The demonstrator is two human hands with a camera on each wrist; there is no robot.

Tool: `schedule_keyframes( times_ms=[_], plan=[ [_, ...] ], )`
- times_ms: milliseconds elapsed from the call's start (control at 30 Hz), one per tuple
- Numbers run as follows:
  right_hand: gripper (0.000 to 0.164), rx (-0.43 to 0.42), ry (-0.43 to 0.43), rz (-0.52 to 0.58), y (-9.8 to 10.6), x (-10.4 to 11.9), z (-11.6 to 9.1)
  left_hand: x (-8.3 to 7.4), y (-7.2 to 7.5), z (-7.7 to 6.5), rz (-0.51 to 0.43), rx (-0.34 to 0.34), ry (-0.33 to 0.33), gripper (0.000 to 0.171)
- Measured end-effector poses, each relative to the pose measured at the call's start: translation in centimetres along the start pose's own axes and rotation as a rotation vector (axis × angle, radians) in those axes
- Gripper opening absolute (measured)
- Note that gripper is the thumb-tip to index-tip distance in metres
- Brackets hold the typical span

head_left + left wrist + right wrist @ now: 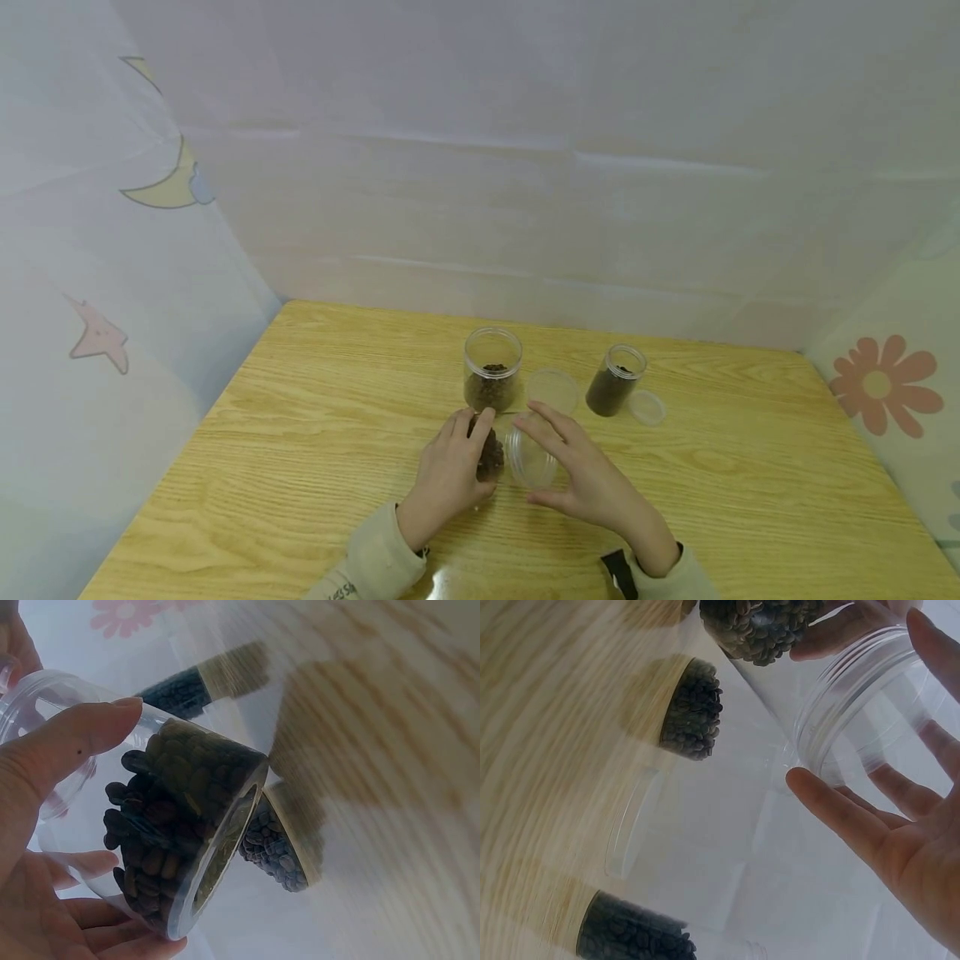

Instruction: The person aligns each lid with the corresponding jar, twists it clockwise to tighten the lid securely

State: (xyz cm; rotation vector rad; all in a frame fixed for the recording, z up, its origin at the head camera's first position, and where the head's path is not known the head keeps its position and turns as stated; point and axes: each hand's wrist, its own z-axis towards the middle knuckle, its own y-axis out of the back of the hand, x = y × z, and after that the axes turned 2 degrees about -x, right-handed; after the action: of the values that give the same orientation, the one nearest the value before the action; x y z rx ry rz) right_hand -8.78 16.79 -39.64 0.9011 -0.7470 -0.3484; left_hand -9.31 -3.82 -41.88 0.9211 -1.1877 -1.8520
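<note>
A clear jar (142, 847) with coffee beans (157, 847) in its bottom lies tipped over between my hands, its ridged mouth end (817, 720) toward the right. My left hand (450, 471) grips the jar's body, thumb on one side and fingers under the other in the left wrist view. Around the ridged end curve the spread fingers and thumb of my right hand (588, 475), fingertips right at the rim. The beans lie loose, heaped against the base and lower side.
Behind my hands stands a wide uncovered jar (492, 367) part filled with beans. To its right lies a clear round lid (552, 390). Farther right are a narrower uncovered jar (613, 385) of dark beans and a small lid (647, 407). A pale cloth wall (525, 217) closes off the wooden table's (300, 417) back.
</note>
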Motion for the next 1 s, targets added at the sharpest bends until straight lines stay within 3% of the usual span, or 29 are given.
schedule_keyframes(
  times_ms=[1000],
  plan=[
    [0.089,-0.013,-0.082,-0.043,0.48,0.36,0.25,-0.11,-0.03,0.07,-0.012,-0.024,0.001,0.091]
  ],
)
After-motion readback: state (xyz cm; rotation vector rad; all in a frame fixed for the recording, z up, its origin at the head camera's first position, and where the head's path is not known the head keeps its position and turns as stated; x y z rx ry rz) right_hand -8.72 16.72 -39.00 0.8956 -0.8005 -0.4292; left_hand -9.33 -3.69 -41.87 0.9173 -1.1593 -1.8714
